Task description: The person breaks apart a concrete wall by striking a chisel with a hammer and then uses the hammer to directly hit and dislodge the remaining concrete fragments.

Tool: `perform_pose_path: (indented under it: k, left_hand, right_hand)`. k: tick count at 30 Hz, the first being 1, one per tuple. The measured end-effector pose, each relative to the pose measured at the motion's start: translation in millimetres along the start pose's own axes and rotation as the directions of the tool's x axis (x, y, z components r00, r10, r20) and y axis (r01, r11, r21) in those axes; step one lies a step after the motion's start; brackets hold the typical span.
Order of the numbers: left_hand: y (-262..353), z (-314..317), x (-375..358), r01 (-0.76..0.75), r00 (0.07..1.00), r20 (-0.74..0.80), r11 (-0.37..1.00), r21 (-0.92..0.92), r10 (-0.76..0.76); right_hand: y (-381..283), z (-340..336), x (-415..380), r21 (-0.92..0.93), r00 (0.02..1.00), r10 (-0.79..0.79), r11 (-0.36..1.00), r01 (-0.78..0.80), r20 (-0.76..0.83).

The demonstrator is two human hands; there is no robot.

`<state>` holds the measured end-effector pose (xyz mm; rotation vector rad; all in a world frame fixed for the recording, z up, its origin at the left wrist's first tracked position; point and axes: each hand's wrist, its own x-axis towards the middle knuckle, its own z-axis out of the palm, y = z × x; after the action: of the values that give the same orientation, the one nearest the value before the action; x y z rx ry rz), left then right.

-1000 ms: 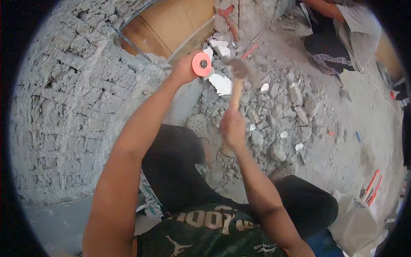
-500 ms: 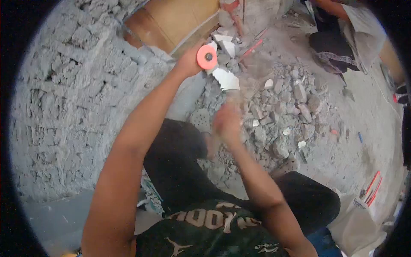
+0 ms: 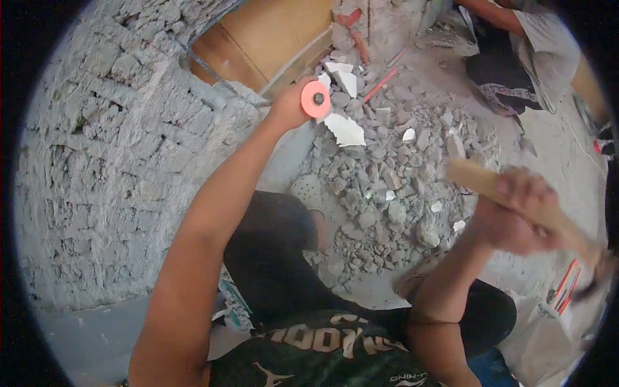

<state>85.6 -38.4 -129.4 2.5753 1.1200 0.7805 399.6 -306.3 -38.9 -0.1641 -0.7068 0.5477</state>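
Note:
My left hand [image 3: 290, 106] is wrapped round a tool with a round pink guard [image 3: 315, 99], held up beside the edge of the rough wall; a dark metal end shows in the guard's centre. Out to the right, my right hand [image 3: 519, 209] grips the wooden handle of a hammer [image 3: 474, 175]. The hammer's head, dark and blurred, is at the far right, low. White flat fragments [image 3: 345, 130] lie just below the pink guard.
Broken rubble [image 3: 387, 193] covers the floor before my legs. The rough grey wall [image 3: 109, 168] stands at left, a brown panel [image 3: 271, 39] at top. Another person [image 3: 548, 39] crouches at upper right. Red rods [image 3: 565, 287] stand in a pale bag [image 3: 538, 335].
My right hand has swung from the middle out to the right with the hammer. My left hand and the pink guard appear slightly lower in view.

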Motion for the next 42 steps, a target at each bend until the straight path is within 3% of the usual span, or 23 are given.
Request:
perform_pose_path:
  k: [3,5,6,7,9,11,13,14,15,16,19,20,23,24,25,26,27,33,34,36,38,40,42]
  left_hand:
    - [7,-7,4,0.055,0.998,-0.006,0.998,0.006,-0.055]
    - [13,-6,-2,0.065,0.998,-0.007,0.998,0.015,-0.065]
    - [8,-4,-4,0.013,1.0,-0.023,1.0,-0.011,-0.014]
    - [4,-5,2,-0.047,0.998,-0.047,0.998,-0.029,0.046]
    - [-5,-6,14,-0.06,0.997,-0.046,0.998,-0.026,0.059]
    - [1,-5,3,0.042,0.997,0.072,0.999,-0.007,-0.041]
    - [-1,-4,5,-0.008,0.998,0.063,0.999,-0.045,0.011]
    - [-2,-5,5,-0.049,0.997,0.05,0.996,-0.071,0.053]
    - [-2,-5,6,-0.05,0.997,0.049,0.996,-0.073,0.053]
    - [-1,-5,6,-0.007,0.998,0.061,0.995,-0.095,0.012]
    - [-2,-2,1,0.024,0.999,0.051,0.997,-0.079,-0.02]
    - [-2,-3,2,-0.007,1.0,0.019,0.999,-0.032,0.007]
    - [4,-8,4,0.033,0.999,0.023,0.999,-0.023,-0.032]
    - [4,-8,2,-0.001,1.0,-0.023,1.0,-0.02,0.0]
    - [3,-9,3,0.006,1.0,0.002,1.0,-0.021,-0.006]
    - [1,-8,0,-0.003,1.0,0.003,1.0,-0.023,0.004]
    - [-5,-5,0,-0.013,1.0,0.015,1.0,-0.008,0.013]
    - [-3,-9,8,0.011,0.997,0.075,0.999,-0.046,-0.007]
    - [-4,-10,8,-0.025,0.998,0.054,0.998,-0.056,0.028]
    - [-6,-6,7,-0.06,0.997,0.042,0.996,-0.072,0.063]
    - [-13,-1,4,-0.004,0.999,0.054,0.999,-0.046,0.007]
    - [-11,-1,3,0.007,0.999,0.049,1.0,-0.006,-0.007]
    - [-8,-4,3,0.015,0.999,0.044,0.999,0.036,-0.016]
  right_hand:
    - [35,26,-37,-0.106,0.968,-0.159,0.984,0.14,-0.195]
    - [135,2,-152,-0.473,0.926,0.287,0.798,-0.373,-0.246]
    - [174,-6,-195,-0.612,0.72,0.655,0.479,-0.629,-0.228]
    - [186,-10,-214,-0.291,0.457,0.849,0.381,-0.877,-0.265]
    - [186,-19,-206,-0.423,0.461,0.814,0.3,-0.855,-0.354]
    - [180,-44,-192,-0.844,0.835,0.525,0.362,-0.394,-0.165]
    - [168,-76,-155,-0.897,0.923,0.348,0.338,-0.285,-0.162]
    - [134,-53,-116,-0.514,0.714,0.453,0.497,-0.699,-0.534]
    - [109,-41,-78,-0.023,0.565,0.509,0.73,-0.683,-0.65]
    - [87,-42,-61,-0.139,0.783,0.336,0.873,-0.467,-0.523]
    - [7,-24,-1,0.033,0.969,0.029,0.999,-0.021,-0.244]
    - [-8,-23,6,0.039,0.993,-0.081,0.996,0.085,-0.09]
    - [35,28,-27,0.093,0.952,-0.189,0.972,0.216,-0.239]
    - [79,12,-81,-0.115,0.965,-0.056,0.993,0.028,-0.255]
    - [141,-6,-155,-0.483,0.939,0.258,0.808,-0.338,-0.225]
    - [177,-10,-197,-0.619,0.738,0.644,0.5,-0.605,-0.201]
    - [174,3,-199,-0.21,0.404,0.88,0.358,-0.91,-0.249]
    - [163,-61,-147,-0.731,0.772,0.584,0.408,-0.547,-0.251]
    - [141,-47,-111,-0.17,0.51,0.644,0.515,-0.84,-0.571]
    - [94,-31,-65,-0.227,0.773,0.375,0.809,-0.542,-0.511]
    - [36,-23,-24,0.419,0.876,0.391,0.872,-0.254,-0.283]
    - [-6,-27,7,0.075,1.0,0.02,0.997,-0.02,-0.005]
    - [-8,-17,5,0.081,0.997,-0.064,0.995,0.061,0.043]
